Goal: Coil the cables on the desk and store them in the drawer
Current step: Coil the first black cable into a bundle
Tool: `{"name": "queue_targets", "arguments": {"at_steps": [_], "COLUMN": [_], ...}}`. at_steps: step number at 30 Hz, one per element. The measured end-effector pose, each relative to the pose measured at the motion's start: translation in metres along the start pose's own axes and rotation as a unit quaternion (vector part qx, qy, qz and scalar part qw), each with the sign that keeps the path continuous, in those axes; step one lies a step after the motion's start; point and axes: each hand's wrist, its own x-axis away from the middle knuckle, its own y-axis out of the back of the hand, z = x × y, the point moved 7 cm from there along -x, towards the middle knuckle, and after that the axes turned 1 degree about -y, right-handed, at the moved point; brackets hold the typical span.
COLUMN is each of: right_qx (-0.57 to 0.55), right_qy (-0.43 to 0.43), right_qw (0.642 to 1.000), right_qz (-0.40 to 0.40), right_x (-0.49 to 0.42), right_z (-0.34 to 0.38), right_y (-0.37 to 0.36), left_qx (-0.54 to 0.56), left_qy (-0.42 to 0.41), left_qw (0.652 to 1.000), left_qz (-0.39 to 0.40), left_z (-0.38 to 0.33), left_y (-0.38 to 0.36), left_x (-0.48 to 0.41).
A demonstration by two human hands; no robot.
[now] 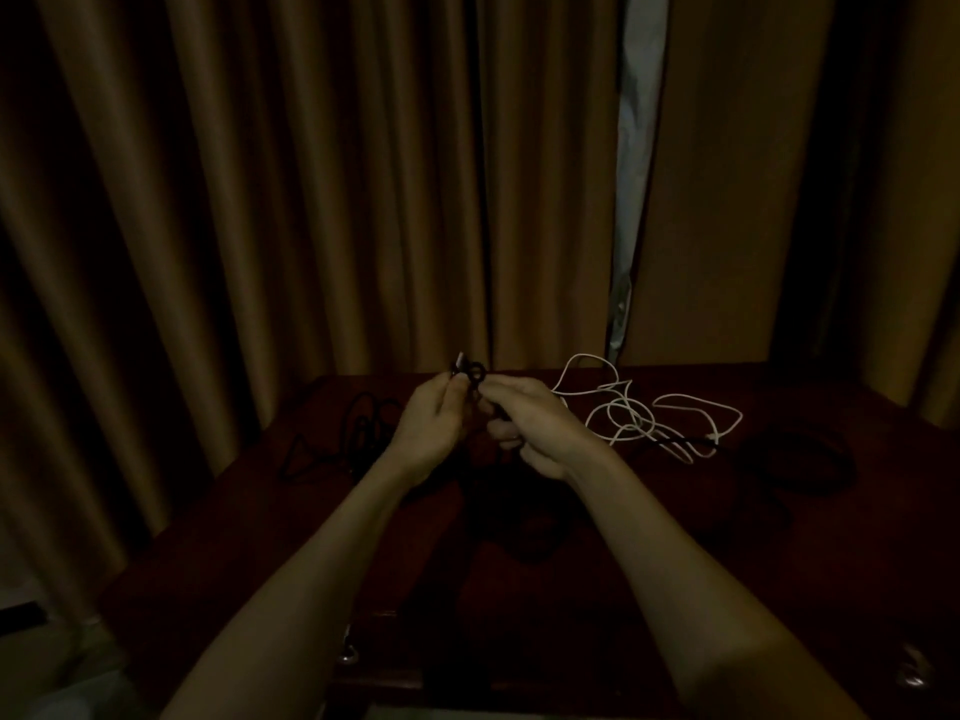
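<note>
Both my hands are raised over the dark red desk [571, 589]. My left hand [428, 423] and my right hand [530, 426] pinch a thin black cable [474, 375] between them; a small loop and a pale plug tip stick up above the fingers. The rest of this cable drops into shadow below the hands. A white cable [631, 407] lies loose and tangled on the desk to the right. Another black cable [358, 431] lies uncoiled at the left. A dark coil [795, 462] lies at the far right.
Brown curtains [311, 200] hang right behind the desk, with a pale gap [631, 200] between them. A metal drawer handle [347, 654] shows on the desk's front edge, and another handle [911, 672] at the lower right. The scene is very dim.
</note>
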Motion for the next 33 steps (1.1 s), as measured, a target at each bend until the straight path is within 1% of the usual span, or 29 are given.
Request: {"name": "queue_targets", "arguments": {"at_steps": [2, 3, 6, 8, 10, 14, 16, 18, 19, 21, 24, 26, 28, 31, 33], "right_qx": [0.029, 0.045, 0.064, 0.112, 0.141, 0.112, 0.100, 0.104, 0.104, 0.086, 0.073, 0.058, 0.046, 0.090, 0.121], "right_qy": [0.022, 0.036, 0.057, 0.063, 0.066, 0.078, 0.097, 0.107, 0.107, 0.082, 0.057, 0.064, 0.065, 0.067, 0.070], "right_qw": [0.999, 0.996, 0.986, 0.975, 0.967, 0.977, 0.979, 0.980, 0.981, 0.989, 0.995, 0.996, 0.996, 0.994, 0.990], "right_qz": [-0.040, -0.066, -0.141, -0.183, -0.203, -0.166, -0.149, -0.133, -0.122, -0.092, -0.027, 0.021, 0.044, 0.004, -0.019], "right_x": [-0.004, -0.007, -0.025, -0.041, -0.053, -0.077, -0.090, -0.103, -0.108, -0.114, -0.120, -0.122, -0.127, -0.142, -0.153], "right_z": [0.004, 0.005, 0.002, -0.001, -0.006, -0.017, -0.018, -0.018, -0.019, -0.024, -0.028, -0.027, -0.027, -0.028, -0.029], "right_y": [0.000, 0.001, 0.007, 0.016, 0.026, 0.041, 0.049, 0.054, 0.057, 0.057, 0.056, 0.052, 0.049, 0.057, 0.063], "left_qx": [-0.103, -0.131, -0.204, -0.252, -0.266, -0.257, -0.206, -0.110, -0.054, 0.063, 0.218, 0.267, 0.303, 0.400, 0.429], "left_qy": [-0.085, -0.112, -0.161, -0.163, -0.158, -0.131, -0.101, -0.030, 0.009, 0.064, 0.112, 0.139, 0.157, 0.170, 0.165], "left_qw": [0.991, 0.985, 0.965, 0.954, 0.951, 0.957, 0.973, 0.992, 0.997, 0.993, 0.960, 0.941, 0.924, 0.876, 0.859], "left_qz": [-0.022, -0.024, -0.020, -0.022, -0.021, 0.005, 0.023, 0.044, 0.053, 0.080, 0.132, 0.153, 0.171, 0.210, 0.226], "left_z": [-0.005, -0.007, 0.003, 0.015, 0.027, 0.044, 0.050, 0.060, 0.066, 0.076, 0.082, 0.085, 0.095, 0.107, 0.112], "left_y": [-0.001, -0.004, -0.013, -0.017, -0.018, -0.024, -0.028, -0.030, -0.030, -0.032, -0.040, -0.041, -0.042, -0.051, -0.054], "left_x": [-0.005, -0.008, -0.022, -0.034, -0.049, -0.070, -0.076, -0.083, -0.087, -0.094, -0.098, -0.102, -0.109, -0.121, -0.128]}}
